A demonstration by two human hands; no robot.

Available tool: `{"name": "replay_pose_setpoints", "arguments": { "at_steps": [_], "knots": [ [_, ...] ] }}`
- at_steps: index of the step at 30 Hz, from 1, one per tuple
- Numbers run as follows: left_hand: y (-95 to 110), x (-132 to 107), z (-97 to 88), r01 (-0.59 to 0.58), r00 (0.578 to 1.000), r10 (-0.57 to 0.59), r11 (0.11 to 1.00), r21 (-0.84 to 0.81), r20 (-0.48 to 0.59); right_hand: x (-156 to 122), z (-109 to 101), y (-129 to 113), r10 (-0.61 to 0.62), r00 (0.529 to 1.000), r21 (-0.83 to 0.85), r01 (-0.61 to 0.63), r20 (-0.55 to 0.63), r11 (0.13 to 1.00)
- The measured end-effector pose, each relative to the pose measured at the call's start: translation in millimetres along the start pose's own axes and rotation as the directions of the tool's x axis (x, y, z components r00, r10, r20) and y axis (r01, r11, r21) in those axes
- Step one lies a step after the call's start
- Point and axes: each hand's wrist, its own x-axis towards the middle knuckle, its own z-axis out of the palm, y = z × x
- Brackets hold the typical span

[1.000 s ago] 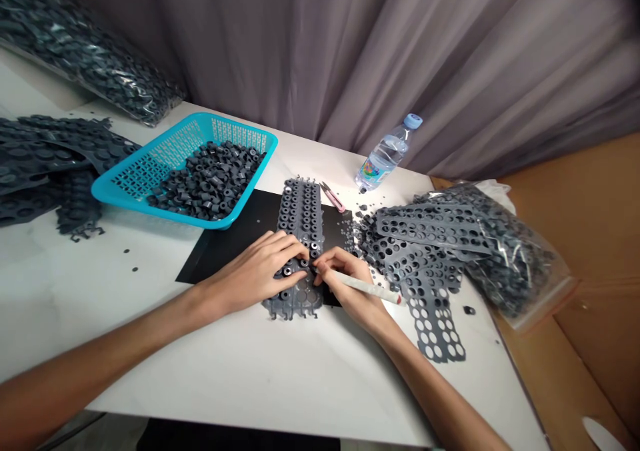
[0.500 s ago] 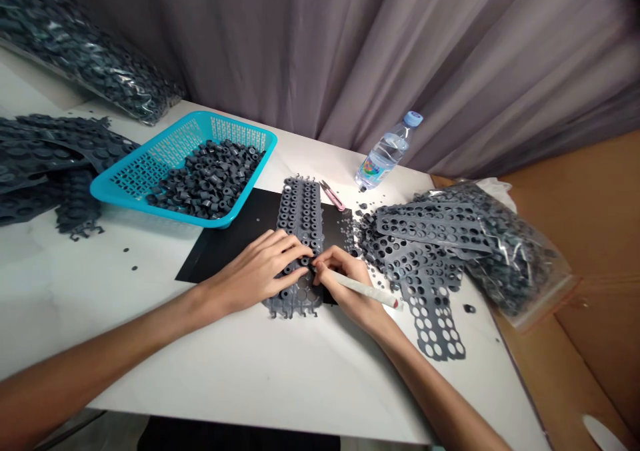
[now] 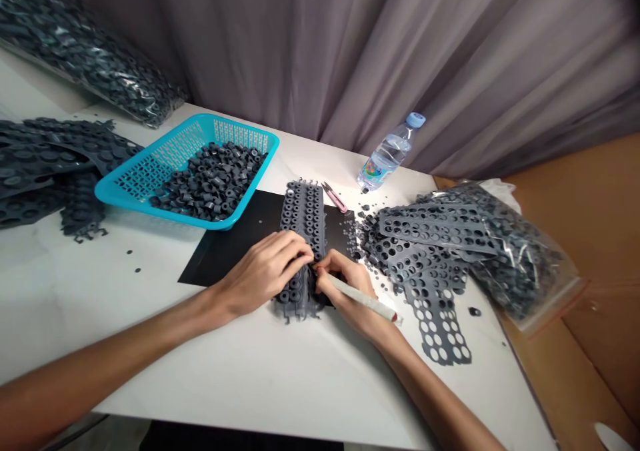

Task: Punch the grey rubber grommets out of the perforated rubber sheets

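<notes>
The moulded grey rubber strip (image 3: 304, 221), set with rows of ring-shaped parts, lies at the clock's centre, across a black mat (image 3: 233, 244) on the white table (image 3: 240, 371). The left hand (image 3: 270, 264) comes in from 8 o'clock and rests over the strip, thumb and fingers drawn together; whether they grip a part, I cannot tell. The right hand (image 3: 350, 281), from 4 o'clock, has its fingers closed around a pale-handled pen-like tool (image 3: 367, 302), whose working end is hidden at the strip's right edge. At 10 o'clock sits a blue plastic basket (image 3: 140, 201) of loose grey bushings (image 3: 210, 181). Pink-handled thread snips (image 3: 336, 198) lie at 1 o'clock, nearer than a water bottle (image 3: 387, 154). Punched-out rubber sheets (image 3: 440, 228) overlap a zip bag (image 3: 530, 271) at 3 o'clock.
</notes>
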Motion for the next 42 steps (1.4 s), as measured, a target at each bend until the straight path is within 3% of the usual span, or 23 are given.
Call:
{"name": "replay_pose_setpoints", "arguments": {
  "at_steps": [2,3,5,8,11,15,26,36,42],
  "knots": [
    [2.2,4.8,-6.3,0.194,0.968,-0.226,0.949,-0.251,-0.106,0.0,0.7,0.2,0.011,1.000,0.024,-0.011,0.001,1.000],
    [2.3,7.1,-9.8,0.265,0.941,-0.323,0.889,-0.374,-0.100,0.0,1.0,0.6,0.019,1.000,0.041,-0.019,0.000,0.999],
    [1.0,10.5,-16.1,0.364,0.904,-0.427,0.743,-0.562,0.021,0.1,1.3,2.5,0.037,0.999,0.086,-0.037,0.000,0.996],
    [-0.1,11.4,-20.2,0.482,0.855,-0.459,0.534,-0.694,0.241,0.8,0.6,7.4,0.048,0.999,0.199,-0.045,-0.009,0.979],
    [4.5,9.4,-19.0,0.576,0.782,-0.492,0.336,-0.745,0.383,1.9,-0.6,11.9,0.055,0.997,0.276,-0.039,-0.052,0.960],
    [12.3,5.7,-17.4,0.650,0.710,-0.487,0.176,-0.739,0.509,2.2,-1.3,12.5,0.055,0.997,0.245,-0.040,-0.057,0.969],
    [5.7,3.6,-12.7,0.656,0.711,-0.420,0.109,-0.747,0.563,2.5,-0.6,14.9,0.037,0.998,0.212,-0.027,-0.044,0.977],
    [12.8,4.8,-13.3,0.662,0.670,-0.452,0.004,-0.750,0.589,2.2,-2.4,11.5,0.017,0.999,0.148,-0.010,-0.044,0.989],
    [11.7,5.0,-13.2,0.670,0.660,-0.460,0.002,-0.742,0.594,2.2,-3.0,9.3,0.016,0.999,0.156,-0.010,-0.036,0.988]
  ]
}}
